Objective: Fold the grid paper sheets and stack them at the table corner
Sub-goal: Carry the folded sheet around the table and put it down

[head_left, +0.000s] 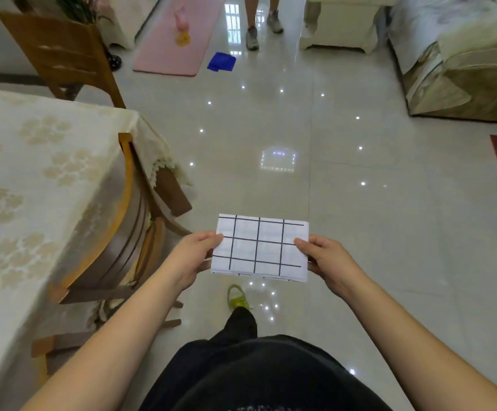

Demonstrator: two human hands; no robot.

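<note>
A folded white grid paper sheet (pixel 260 247) with black lines is held flat in the air above the floor, in front of my body. My left hand (pixel 195 255) pinches its left edge, thumb on top. My right hand (pixel 326 259) pinches its right edge the same way. Layered edges show along the paper's near side. The table (pixel 34 179), covered by a cream flowered cloth, lies to my left; its far corner is near the centre left of the view. No other sheets are visible on it.
A wooden chair (pixel 140 221) is tucked against the table's right side, and another chair (pixel 60 57) stands at the far end. A person's legs (pixel 262 22), a pink mat (pixel 179 34) and a blue item (pixel 221 62) are ahead on the glossy tiled floor. A covered sofa (pixel 460 60) sits right.
</note>
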